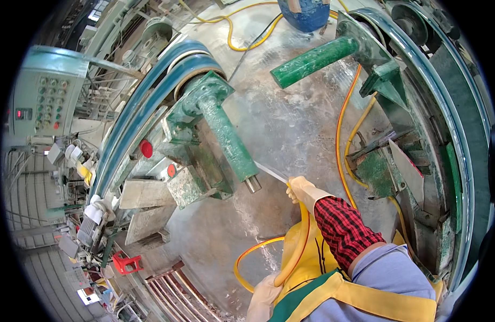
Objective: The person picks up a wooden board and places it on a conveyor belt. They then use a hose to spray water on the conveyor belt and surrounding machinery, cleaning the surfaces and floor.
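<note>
In a cream glove, my right hand (pixel 302 190) closes round the end of a yellow hose (pixel 304 236). A thin whitish streak, which looks like a water jet, runs from there to the side of a green roller-shaped arm (pixel 228 137) with a bare metal stub at its tip. Lower down, my gloved left hand (pixel 264 295) wraps the same hose where it loops beside my yellow apron (pixel 291 255). The glove's lower part is cut off by the picture's edge. A red-and-black checked sleeve covers my right forearm.
Blue-rimmed machinery curves along both sides. A second green arm (pixel 314 61) juts from the right machine. More yellow hose (pixel 341 139) crosses the wet floor (pixel 290 118). A blue barrel (pixel 305 15) stands far off; a control panel (pixel 48 99), red stool (pixel 126 263) and floor grate (pixel 177 295) lie left.
</note>
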Demonstrator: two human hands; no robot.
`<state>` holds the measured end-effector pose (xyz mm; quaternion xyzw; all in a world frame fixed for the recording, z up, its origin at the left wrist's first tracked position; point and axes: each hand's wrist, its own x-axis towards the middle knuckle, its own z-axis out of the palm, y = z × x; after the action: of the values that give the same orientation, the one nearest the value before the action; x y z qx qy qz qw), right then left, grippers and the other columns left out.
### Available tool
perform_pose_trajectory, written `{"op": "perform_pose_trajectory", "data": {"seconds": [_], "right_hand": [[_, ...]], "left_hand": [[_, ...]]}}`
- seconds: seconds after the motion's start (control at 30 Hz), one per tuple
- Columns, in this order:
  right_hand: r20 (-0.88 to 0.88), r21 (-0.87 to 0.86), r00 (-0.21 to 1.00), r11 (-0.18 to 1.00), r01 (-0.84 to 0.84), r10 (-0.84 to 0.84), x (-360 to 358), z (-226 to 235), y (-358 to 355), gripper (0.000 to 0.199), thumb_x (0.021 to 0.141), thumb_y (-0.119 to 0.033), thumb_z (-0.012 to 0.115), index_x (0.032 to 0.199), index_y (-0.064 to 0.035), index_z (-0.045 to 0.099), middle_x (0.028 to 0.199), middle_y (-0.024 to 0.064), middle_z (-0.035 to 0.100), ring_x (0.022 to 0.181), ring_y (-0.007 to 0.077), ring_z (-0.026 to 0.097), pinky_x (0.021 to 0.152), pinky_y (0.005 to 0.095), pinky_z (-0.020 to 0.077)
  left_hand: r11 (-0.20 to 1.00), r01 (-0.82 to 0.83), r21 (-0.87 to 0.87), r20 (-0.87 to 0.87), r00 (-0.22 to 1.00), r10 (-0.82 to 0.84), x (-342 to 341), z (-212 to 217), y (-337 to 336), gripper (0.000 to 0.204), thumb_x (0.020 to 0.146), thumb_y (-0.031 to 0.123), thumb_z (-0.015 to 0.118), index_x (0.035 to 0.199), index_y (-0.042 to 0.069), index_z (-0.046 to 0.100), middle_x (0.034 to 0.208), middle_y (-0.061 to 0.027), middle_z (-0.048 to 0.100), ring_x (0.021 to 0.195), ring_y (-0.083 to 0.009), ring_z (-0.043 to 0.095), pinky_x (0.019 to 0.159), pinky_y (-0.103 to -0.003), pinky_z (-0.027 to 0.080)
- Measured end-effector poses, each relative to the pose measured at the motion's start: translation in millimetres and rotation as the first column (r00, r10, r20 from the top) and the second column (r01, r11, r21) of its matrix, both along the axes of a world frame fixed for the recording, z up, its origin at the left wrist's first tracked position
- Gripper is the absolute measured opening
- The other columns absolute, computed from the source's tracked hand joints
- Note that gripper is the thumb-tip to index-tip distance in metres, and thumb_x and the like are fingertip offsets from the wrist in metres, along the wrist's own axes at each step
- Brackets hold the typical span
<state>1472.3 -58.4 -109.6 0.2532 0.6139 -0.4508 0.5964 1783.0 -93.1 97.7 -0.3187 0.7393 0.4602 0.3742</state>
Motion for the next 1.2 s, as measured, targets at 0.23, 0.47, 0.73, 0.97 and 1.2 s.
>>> {"op": "perform_pose_trajectory", "data": {"seconds": [0.23, 0.47, 0.73, 0.97, 1.2], "right_hand": [[0.004, -0.002, 0.992, 0.992, -0.124, 0.124, 3, -44, 58, 0.032, 0.092, -0.027, 0.046, 0.079, -0.0044, 0.064, 0.064, 0.0116, 0.063, 0.052, 0.0242, 0.06, 0.049, 0.0389, 0.049], [0.042, 0.102, 0.955, 0.952, 0.289, -0.295, 5, -59, 90, 0.03, 0.092, -0.024, 0.047, 0.081, -0.0002, 0.063, 0.066, 0.0126, 0.062, 0.051, 0.0212, 0.056, 0.048, 0.0369, 0.0494], [-0.088, 0.151, 0.842, 0.828, 0.539, -0.532, -14, -28, 132, 0.051, 0.099, -0.039, 0.034, 0.079, -0.0015, 0.062, 0.062, 0.0066, 0.054, 0.046, 0.0183, 0.047, 0.046, 0.0367, 0.0469], [-0.145, 0.142, 0.704, 0.69, 0.71, -0.695, 3, -36, 166, 0.043, 0.098, -0.038, 0.034, 0.088, -0.0053, 0.06, 0.065, 0.0079, 0.057, 0.043, 0.0176, 0.045, 0.046, 0.0388, 0.0475], [-0.158, 0.125, 0.637, 0.625, 0.771, -0.754, 12, -25, 140, 0.042, 0.097, -0.036, 0.035, 0.083, -0.0045, 0.058, 0.061, 0.0093, 0.054, 0.041, 0.0185, 0.043, 0.044, 0.0388, 0.0453]], "left_hand": [[0.999, 0.043, 0.025, 0.031, 0.999, -0.044, -28, 3, 4, 0.029, 0.09, 0.027, 0.061, 0.116, 0.016, 0.066, 0.106, -0.0094, 0.069, 0.1, -0.0249, 0.065, 0.085, -0.033, 0.049], [0.995, 0.089, 0.043, 0.018, 0.996, -0.089, -50, 4, 0, 0.029, 0.089, 0.027, 0.062, 0.116, 0.016, 0.066, 0.106, -0.0092, 0.069, 0.1, -0.025, 0.065, 0.084, -0.033, 0.049], [0.983, 0.182, 0.02, -0.122, 0.976, -0.178, -27, -53, -19, 0.029, 0.089, 0.026, 0.056, 0.116, 0.02, 0.064, 0.109, -0.0099, 0.068, 0.106, -0.0276, 0.063, 0.085, -0.035, 0.049], [0.929, 0.369, -0.044, -0.291, 0.884, -0.365, -60, -23, -41, 0.023, 0.092, 0.026, 0.056, 0.11, 0.017, 0.065, 0.102, -0.0091, 0.068, 0.1, -0.0278, 0.063, 0.081, -0.033, 0.049], [0.946, 0.305, -0.107, -0.34, 0.883, -0.323, -38, -30, -65, 0.021, 0.091, 0.026, 0.054, 0.107, 0.018, 0.065, 0.099, -0.0089, 0.068, 0.096, -0.0282, 0.064, 0.079, -0.033, 0.048]]}}
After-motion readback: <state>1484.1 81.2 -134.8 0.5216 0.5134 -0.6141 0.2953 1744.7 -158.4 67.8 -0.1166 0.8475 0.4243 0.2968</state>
